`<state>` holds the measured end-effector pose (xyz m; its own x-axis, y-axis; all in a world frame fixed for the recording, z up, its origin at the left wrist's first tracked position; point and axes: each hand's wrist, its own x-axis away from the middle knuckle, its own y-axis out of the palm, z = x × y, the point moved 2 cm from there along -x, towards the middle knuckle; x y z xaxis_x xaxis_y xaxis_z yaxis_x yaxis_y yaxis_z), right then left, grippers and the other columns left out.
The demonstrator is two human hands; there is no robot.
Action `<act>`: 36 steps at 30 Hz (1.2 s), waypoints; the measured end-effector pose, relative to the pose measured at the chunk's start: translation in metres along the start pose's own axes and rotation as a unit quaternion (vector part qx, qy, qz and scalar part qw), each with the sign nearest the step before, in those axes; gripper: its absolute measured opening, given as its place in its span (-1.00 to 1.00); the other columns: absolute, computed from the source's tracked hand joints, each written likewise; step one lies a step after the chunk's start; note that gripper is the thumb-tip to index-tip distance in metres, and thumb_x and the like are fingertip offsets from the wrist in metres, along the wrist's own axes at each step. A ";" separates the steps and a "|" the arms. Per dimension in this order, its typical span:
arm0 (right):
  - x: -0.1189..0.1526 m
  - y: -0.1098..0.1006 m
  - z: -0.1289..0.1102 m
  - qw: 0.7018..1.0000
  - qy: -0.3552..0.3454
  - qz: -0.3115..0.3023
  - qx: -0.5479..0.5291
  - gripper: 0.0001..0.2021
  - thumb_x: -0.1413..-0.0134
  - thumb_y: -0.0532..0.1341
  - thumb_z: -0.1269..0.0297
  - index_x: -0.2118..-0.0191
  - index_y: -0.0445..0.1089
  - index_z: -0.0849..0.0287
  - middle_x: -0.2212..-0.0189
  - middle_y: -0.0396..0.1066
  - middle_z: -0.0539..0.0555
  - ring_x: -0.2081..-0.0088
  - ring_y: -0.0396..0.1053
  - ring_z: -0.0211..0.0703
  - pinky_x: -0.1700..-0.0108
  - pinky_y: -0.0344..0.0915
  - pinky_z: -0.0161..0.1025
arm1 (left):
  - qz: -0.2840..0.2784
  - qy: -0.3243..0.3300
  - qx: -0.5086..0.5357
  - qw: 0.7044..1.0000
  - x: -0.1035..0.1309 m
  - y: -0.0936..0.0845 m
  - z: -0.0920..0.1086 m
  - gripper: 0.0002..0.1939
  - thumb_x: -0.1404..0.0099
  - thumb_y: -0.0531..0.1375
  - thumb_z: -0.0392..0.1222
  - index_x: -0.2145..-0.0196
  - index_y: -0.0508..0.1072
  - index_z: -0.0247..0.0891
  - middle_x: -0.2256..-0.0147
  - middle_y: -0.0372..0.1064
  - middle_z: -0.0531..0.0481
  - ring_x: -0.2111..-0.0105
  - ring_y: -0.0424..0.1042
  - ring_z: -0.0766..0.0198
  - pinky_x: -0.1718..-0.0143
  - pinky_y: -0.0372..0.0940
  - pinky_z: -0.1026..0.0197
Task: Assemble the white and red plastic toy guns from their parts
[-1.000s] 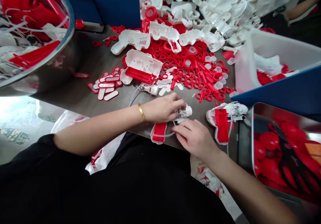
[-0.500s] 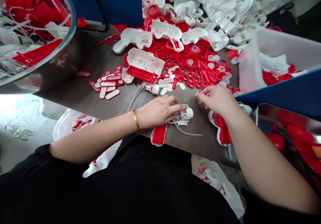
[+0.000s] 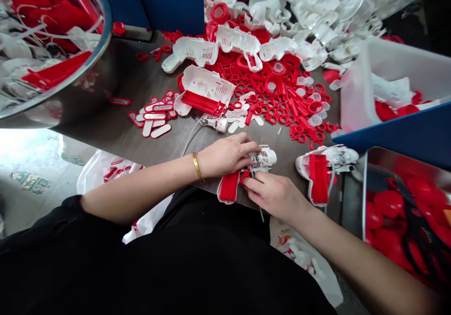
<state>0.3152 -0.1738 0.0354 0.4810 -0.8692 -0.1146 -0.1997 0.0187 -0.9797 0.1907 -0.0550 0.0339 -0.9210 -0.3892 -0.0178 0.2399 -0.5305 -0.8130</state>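
Note:
My left hand (image 3: pixel 227 157) is closed over a white plastic housing half (image 3: pixel 268 157), its fingers pressing on the wiring and white cylindrical part inside. A red battery compartment (image 3: pixel 229 188) fills the handle end of that housing, by the table's front edge. My right hand (image 3: pixel 276 190) pinches a small red part (image 3: pixel 244 176) against the housing, beside the red compartment. Fingers hide much of the contact. Below the right hand hangs a thin pale tube (image 3: pixel 261 215). To its right lies a second white housing with a red compartment (image 3: pixel 319 178).
Ahead lies a heap of red rings and trigger-like parts (image 3: pixel 275 113), with white shells (image 3: pixel 310 14) behind. Another opened housing (image 3: pixel 207 87) and oval labels (image 3: pixel 155 117) lie left. A metal bowl (image 3: pixel 105 19), a translucent bin (image 3: pixel 355 84) and a tray holding black scissors (image 3: pixel 417 225) flank the table.
My right hand has moved from near the red heap leftward and toward me, onto the housing. A small pale piece now lies on the table there. My left hand stays on the housing.

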 end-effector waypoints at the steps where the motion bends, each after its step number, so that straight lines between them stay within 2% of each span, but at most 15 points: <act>1: -0.001 -0.002 0.001 1.000 -0.010 -0.005 0.009 -0.80 -0.22 0.06 0.38 0.32 0.44 0.14 0.51 0.31 0.00 0.50 0.28 -0.27 0.46 0.20 -0.33 | 0.002 -0.002 0.005 1.000 0.000 0.000 0.000 -0.71 -0.34 0.12 -0.20 -0.01 0.36 -0.25 0.06 0.28 -0.12 0.09 0.36 0.21 0.00 0.27 0.18; 6: -0.007 -0.008 0.007 0.999 -0.027 -0.042 0.022 -0.83 -0.18 0.10 0.40 0.29 0.44 0.16 0.47 0.36 0.02 0.45 0.33 -0.24 0.45 0.16 -0.30 | 0.001 0.003 0.007 1.000 0.000 -0.002 0.000 -0.71 -0.35 0.11 -0.18 -0.01 0.37 -0.26 0.07 0.29 -0.13 0.08 0.36 0.20 0.00 0.27 0.17; 8: -0.009 -0.009 0.011 0.997 -0.017 -0.069 0.019 -0.83 -0.18 0.11 0.38 0.23 0.45 0.13 0.45 0.38 0.02 0.46 0.33 -0.24 0.46 0.12 -0.29 | -0.015 0.001 0.001 1.000 0.003 -0.003 0.001 -0.65 -0.35 0.12 -0.12 -0.06 0.34 -0.26 0.04 0.28 -0.14 0.06 0.35 0.17 -0.03 0.26 0.13; 10: -0.008 -0.008 0.014 0.996 0.007 -0.084 0.015 -0.82 -0.21 0.11 0.33 0.19 0.46 0.08 0.44 0.39 0.00 0.49 0.31 -0.25 0.49 0.07 -0.30 | -0.024 -0.029 -0.013 0.999 0.007 -0.004 0.001 -0.58 -0.34 0.14 -0.08 -0.11 0.30 -0.21 0.03 0.29 -0.14 0.04 0.35 0.13 -0.03 0.26 0.09; 13: 0.000 0.000 0.008 0.996 0.080 -0.050 -0.001 -0.79 -0.25 0.08 0.26 0.21 0.47 0.08 0.46 0.39 0.00 0.48 0.33 -0.25 0.48 0.08 -0.30 | -0.010 -0.087 -0.031 0.996 0.013 0.000 0.004 -0.58 -0.33 0.14 -0.09 -0.13 0.28 -0.15 0.07 0.30 -0.11 0.08 0.37 0.13 0.03 0.29 0.08; 16: 0.012 0.012 -0.006 0.990 0.138 0.003 -0.041 -0.74 -0.29 0.05 0.23 0.24 0.47 0.15 0.49 0.39 0.00 0.45 0.38 -0.26 0.43 0.14 -0.32 | 0.004 -0.086 -0.031 0.996 0.017 0.006 0.008 -0.57 -0.31 0.17 -0.05 -0.10 0.29 -0.16 0.06 0.30 -0.10 0.08 0.37 0.11 0.03 0.29 0.06; 19: 0.011 0.011 -0.016 0.989 0.142 0.016 -0.036 -0.73 -0.29 0.06 0.23 0.31 0.48 0.15 0.51 0.37 0.00 0.47 0.37 -0.26 0.42 0.15 -0.31 | 0.010 -0.078 0.005 0.997 0.017 0.007 0.008 -0.58 -0.30 0.18 -0.07 -0.09 0.28 -0.18 0.06 0.31 -0.10 0.08 0.37 0.13 0.02 0.28 0.07; 24: -0.011 -0.006 -0.011 0.990 0.111 -0.086 0.029 -0.80 -0.21 0.13 0.25 0.39 0.45 0.13 0.49 0.38 -0.01 0.53 0.35 -0.24 0.51 0.03 -0.25 | -0.026 -0.068 0.083 0.994 0.015 0.000 0.003 -0.55 -0.25 0.21 -0.19 -0.09 0.26 -0.19 0.07 0.32 -0.08 0.05 0.35 0.15 0.00 0.27 0.08; 26: -0.008 -0.005 -0.007 0.989 0.106 -0.097 0.030 -0.79 -0.23 0.12 0.20 0.35 0.46 0.10 0.45 0.40 0.00 0.52 0.36 -0.24 0.51 0.03 -0.26 | -0.017 -0.079 0.078 0.994 0.015 0.000 0.003 -0.55 -0.26 0.21 -0.19 -0.09 0.26 -0.18 0.05 0.31 -0.09 0.03 0.34 0.13 -0.01 0.27 0.06; 30: 0.017 0.008 -0.008 0.990 0.137 -0.010 0.005 -0.71 -0.30 0.03 0.18 0.06 0.45 0.12 0.47 0.38 0.01 0.47 0.39 -0.23 0.47 0.13 -0.29 | 0.013 -0.101 0.044 0.994 0.015 0.008 0.008 -0.53 -0.25 0.21 -0.15 -0.10 0.26 -0.19 0.04 0.30 -0.11 0.05 0.34 0.10 0.00 0.28 0.04; 32: 0.025 0.010 -0.010 0.987 0.157 0.033 -0.021 -0.69 -0.30 0.04 0.19 -0.01 0.42 0.16 0.48 0.38 0.01 0.45 0.39 -0.23 0.42 0.20 -0.30 | 0.037 -0.085 0.033 0.995 0.014 0.009 0.008 -0.51 -0.24 0.22 -0.12 -0.10 0.27 -0.22 0.02 0.29 -0.14 0.03 0.33 0.09 -0.01 0.27 0.04; 34: 0.019 0.007 -0.010 0.977 0.188 0.102 -0.020 -0.71 -0.26 0.10 0.17 0.05 0.45 0.17 0.43 0.39 0.06 0.38 0.40 -0.20 0.32 0.27 -0.29 | 0.091 -0.051 0.014 0.994 0.011 0.001 0.002 -0.55 -0.27 0.19 -0.10 -0.09 0.29 -0.25 -0.01 0.26 -0.17 -0.01 0.29 0.09 -0.06 0.23 0.05; 36: 0.005 0.003 -0.010 0.965 0.203 0.165 0.018 -0.67 -0.17 0.17 0.07 0.07 0.46 0.18 0.24 0.42 0.19 0.18 0.40 -0.03 0.13 0.30 -0.15 | 0.159 -0.043 -0.038 0.986 0.010 -0.017 -0.012 -0.56 -0.29 0.14 -0.10 -0.10 0.29 -0.25 -0.07 0.22 -0.19 -0.06 0.23 0.06 -0.11 0.16 0.00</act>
<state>0.3087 -0.1827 0.0339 0.0202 -0.9352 -0.3535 -0.2512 0.3375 -0.9072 0.1740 -0.0402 0.0405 -0.7726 -0.5913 -0.2312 0.4850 -0.3146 -0.8159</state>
